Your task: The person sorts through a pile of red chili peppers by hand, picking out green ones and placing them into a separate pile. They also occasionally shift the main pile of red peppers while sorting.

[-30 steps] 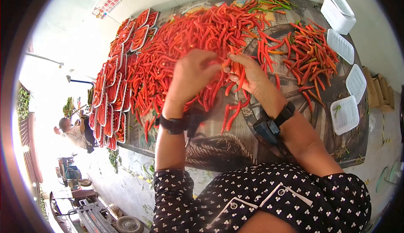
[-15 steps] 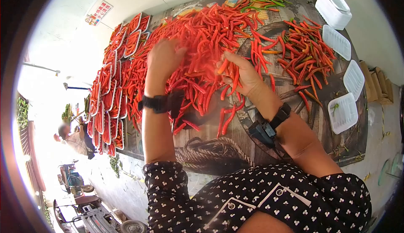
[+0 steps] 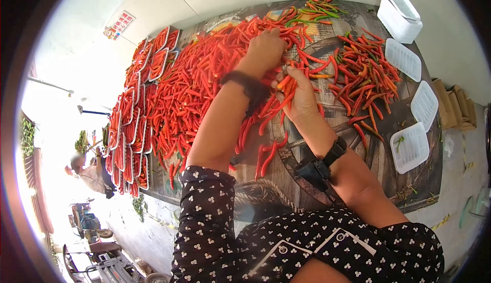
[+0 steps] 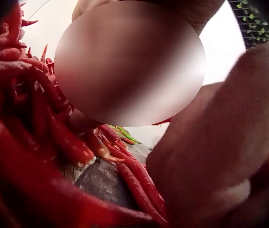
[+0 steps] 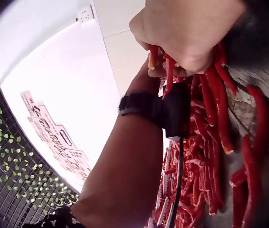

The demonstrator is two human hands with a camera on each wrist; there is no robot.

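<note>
Red chili peppers are heaped in a large pile [image 3: 204,73] across the table. My right hand [image 3: 303,99] holds a few chili peppers [image 3: 287,84], an orange-tipped one among them, at the pile's right edge. My left hand [image 3: 267,48] is over the pile, just beyond and left of the right hand, back of the hand up and fingertips hidden. In the left wrist view, chili peppers [image 4: 73,147] lie close by and a blurred oval covers part of the scene. In the right wrist view, pepper ends show under the right hand [image 5: 186,35].
Filled trays of chili peppers [image 3: 159,64] are stacked at the left. A smaller mixed pile [image 3: 365,73] lies at the right, with green peppers [image 3: 323,11] at the back. White trays [image 3: 409,149] line the table's right edge, near a stack of containers [image 3: 400,19].
The left hand moved left over the pile, then swung right and farther out, beside the right hand. The right hand stays near the same place, still holding chili peppers.
</note>
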